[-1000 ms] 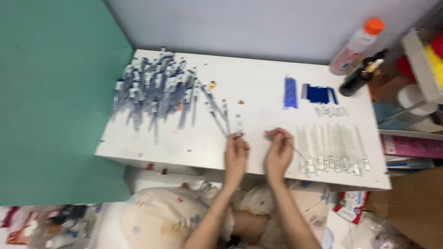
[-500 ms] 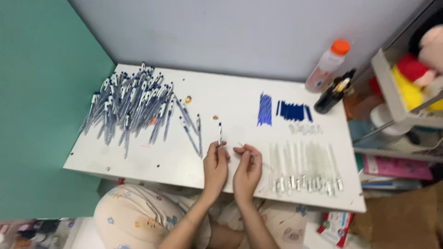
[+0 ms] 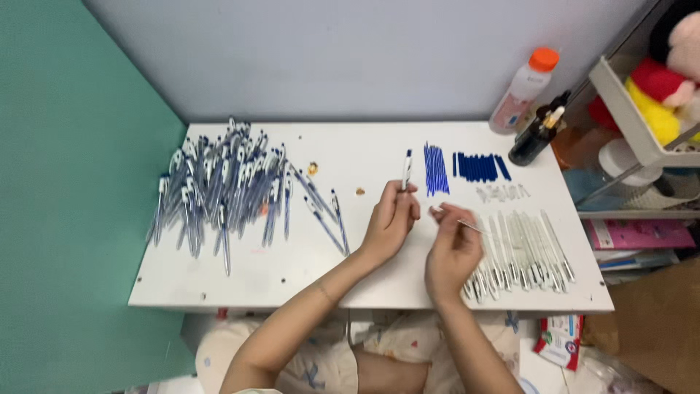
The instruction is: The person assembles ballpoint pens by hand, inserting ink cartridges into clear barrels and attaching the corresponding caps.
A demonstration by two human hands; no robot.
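While a white-and-blue plastic pen [image 3: 406, 169] is gripped by the left hand [image 3: 390, 219] and a thin refill [image 3: 461, 223] is pinched by the right hand [image 3: 452, 252], roughly half looks done: big heap of assembled pens [image 3: 219, 191] piled, row of clear barrels [image 3: 521, 252] left.

White table [image 3: 277, 277]; blue refills [image 3: 435, 169] (bottle cap [image 3: 545, 58] orange).

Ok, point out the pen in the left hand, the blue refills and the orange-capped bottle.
pen [image 3: 406, 169], head view, upper barrel above the fingers.
blue refills [image 3: 435, 169], head view, middle of the bundle.
orange-capped bottle [image 3: 519, 95], head view, its body.

Plush toys [image 3: 671, 66] cut by right edge — right hand [image 3: 452, 255] hides clear barrels' [image 3: 521, 248] near ends
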